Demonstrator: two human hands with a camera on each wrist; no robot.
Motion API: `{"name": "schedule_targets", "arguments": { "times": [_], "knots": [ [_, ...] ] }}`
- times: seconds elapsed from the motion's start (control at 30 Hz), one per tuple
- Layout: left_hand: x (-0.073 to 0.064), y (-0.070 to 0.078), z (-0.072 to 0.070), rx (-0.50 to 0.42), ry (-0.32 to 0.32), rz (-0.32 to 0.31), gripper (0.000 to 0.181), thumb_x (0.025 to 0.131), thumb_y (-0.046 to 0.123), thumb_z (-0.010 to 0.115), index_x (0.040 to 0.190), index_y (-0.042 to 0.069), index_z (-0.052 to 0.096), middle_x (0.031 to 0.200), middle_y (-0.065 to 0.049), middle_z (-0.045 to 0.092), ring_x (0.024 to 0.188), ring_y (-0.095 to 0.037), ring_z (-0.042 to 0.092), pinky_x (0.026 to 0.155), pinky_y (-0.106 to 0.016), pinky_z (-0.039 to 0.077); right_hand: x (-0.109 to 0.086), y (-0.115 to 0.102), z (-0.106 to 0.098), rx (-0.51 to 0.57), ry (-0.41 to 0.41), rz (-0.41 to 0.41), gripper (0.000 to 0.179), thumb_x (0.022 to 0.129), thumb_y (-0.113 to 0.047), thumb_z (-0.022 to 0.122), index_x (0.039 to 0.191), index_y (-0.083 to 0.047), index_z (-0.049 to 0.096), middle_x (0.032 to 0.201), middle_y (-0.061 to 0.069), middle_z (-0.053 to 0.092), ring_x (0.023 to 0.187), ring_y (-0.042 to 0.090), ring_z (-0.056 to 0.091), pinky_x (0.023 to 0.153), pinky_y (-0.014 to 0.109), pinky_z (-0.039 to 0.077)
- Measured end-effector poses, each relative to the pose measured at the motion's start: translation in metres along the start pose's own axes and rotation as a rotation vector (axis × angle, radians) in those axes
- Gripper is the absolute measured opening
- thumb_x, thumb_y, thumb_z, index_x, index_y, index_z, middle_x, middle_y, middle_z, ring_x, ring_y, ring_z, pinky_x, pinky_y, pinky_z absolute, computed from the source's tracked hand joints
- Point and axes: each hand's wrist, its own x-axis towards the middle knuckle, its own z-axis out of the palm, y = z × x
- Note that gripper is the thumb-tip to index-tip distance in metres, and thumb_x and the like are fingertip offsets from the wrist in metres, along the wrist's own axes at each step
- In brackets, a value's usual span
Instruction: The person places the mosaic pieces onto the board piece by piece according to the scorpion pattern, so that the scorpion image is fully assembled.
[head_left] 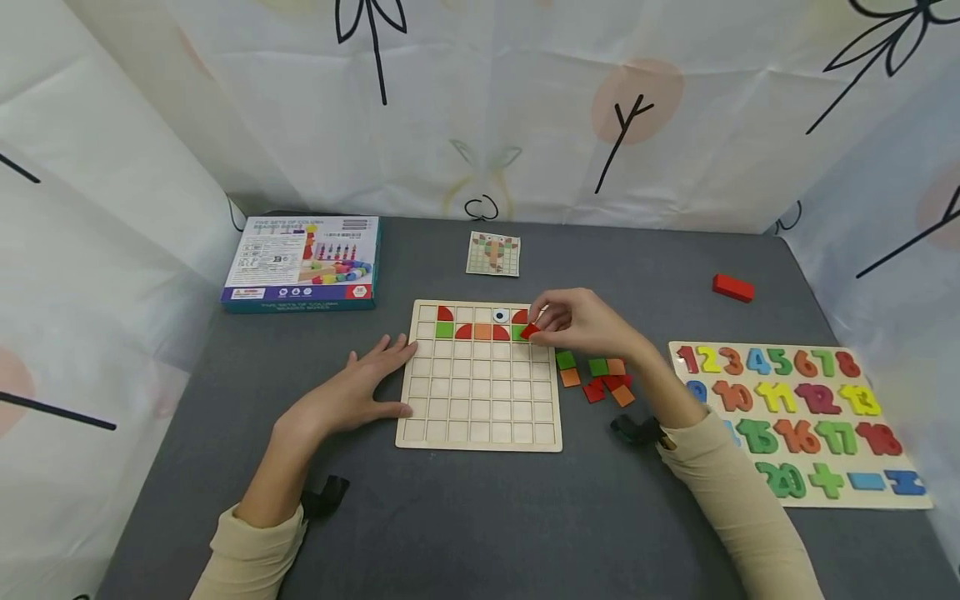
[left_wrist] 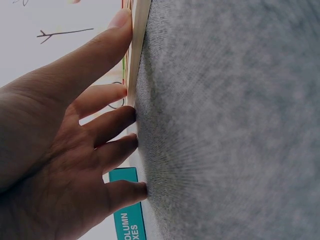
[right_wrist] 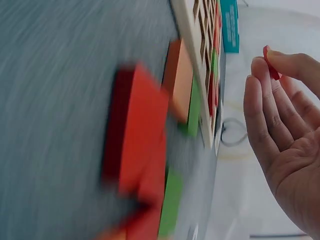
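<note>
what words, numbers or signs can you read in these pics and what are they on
"OLUMN", teal box, cut off
"XES", same box, cut off
"1 2 3 4 5 6 7 8", number board, top row
"10 11 12", second row
"15 16 17 18", third row
"20 + -", bottom row
Other board characters: partly hidden or unclear
Box top print: too small to read surely

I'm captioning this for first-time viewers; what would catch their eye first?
Probably the colourful number board, at the right of the head view. Then the right hand, pinching a red piece near the upper right corner of the wooden grid, whose left edge the left hand touches.
</note>
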Motion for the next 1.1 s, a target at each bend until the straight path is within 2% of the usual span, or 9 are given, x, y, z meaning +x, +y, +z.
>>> {"name": "schedule_targets", "arguments": {
  "times": [0.13, 0.3, 0.5, 0.67, 0.87, 1.1],
  "knots": [
    [0.0, 0.001, 0.0, -0.003, -0.001, -0.002, 0.099, 0.094, 0.029, 0.086, 0.173, 0.012, 0.028, 0.182, -0.018, 0.018, 0.171, -0.047, 0.006, 0.128, -0.083, 0.002, 0.015, -0.008, 0.012, 0.07, -0.02, -0.036, 0.016, 0.094, -0.007, 0.083, 0.108, -0.004, 0.075, 0.101, 0.01, 0.082, 0.093, 0.017, 0.078, 0.086, 0.026, 0.064],
    [0.0, 0.001, -0.001, -0.002, -0.006, -0.004, 0.099, 0.095, 0.03, 0.086, 0.173, 0.012, 0.028, 0.182, -0.018, 0.018, 0.171, -0.047, 0.005, 0.128, -0.083, 0.002, 0.032, -0.018, 0.027, 0.107, -0.039, -0.086, 0.015, 0.095, -0.005, 0.082, 0.108, -0.003, 0.075, 0.101, 0.011, 0.082, 0.094, 0.015, 0.078, 0.087, 0.027, 0.065],
    [0.001, 0.002, -0.002, -0.003, -0.013, -0.009, 0.098, 0.095, 0.032, 0.085, 0.173, 0.013, 0.028, 0.182, -0.018, 0.018, 0.171, -0.048, 0.005, 0.128, -0.083, 0.002, 0.054, -0.032, 0.047, 0.086, -0.056, -0.121, 0.019, 0.094, -0.003, 0.081, 0.113, -0.003, 0.077, 0.109, 0.013, 0.081, 0.095, 0.021, 0.081, 0.088, 0.03, 0.067],
    [0.001, 0.003, -0.002, -0.004, -0.012, -0.007, 0.097, 0.096, 0.033, 0.084, 0.173, 0.012, 0.029, 0.181, -0.02, 0.019, 0.17, -0.049, 0.005, 0.127, -0.084, 0.002, 0.074, -0.041, 0.063, 0.072, -0.069, -0.113, 0.014, 0.096, -0.003, 0.079, 0.11, -0.003, 0.079, 0.112, 0.013, 0.08, 0.096, 0.024, 0.083, 0.087, 0.029, 0.067],
    [0.0, 0.003, -0.002, -0.016, -0.007, 0.01, 0.096, 0.096, 0.033, 0.084, 0.172, 0.011, 0.03, 0.181, -0.021, 0.02, 0.17, -0.049, 0.006, 0.127, -0.085, 0.002, 0.097, -0.052, 0.077, -0.067, -0.056, -0.113, 0.006, 0.098, -0.01, 0.078, 0.1, -0.009, 0.083, 0.099, 0.006, 0.083, 0.094, 0.019, 0.08, 0.086, 0.027, 0.064],
    [-0.001, 0.002, -0.002, -0.028, -0.002, 0.022, 0.096, 0.096, 0.033, 0.084, 0.172, 0.011, 0.03, 0.181, -0.021, 0.021, 0.17, -0.05, 0.006, 0.126, -0.085, 0.003, 0.114, -0.058, 0.09, -0.16, -0.036, -0.066, 0.005, 0.097, -0.013, 0.081, 0.095, -0.011, 0.085, 0.09, 0.004, 0.083, 0.082, 0.013, 0.072, 0.075, 0.021, 0.054]
  ]
}}
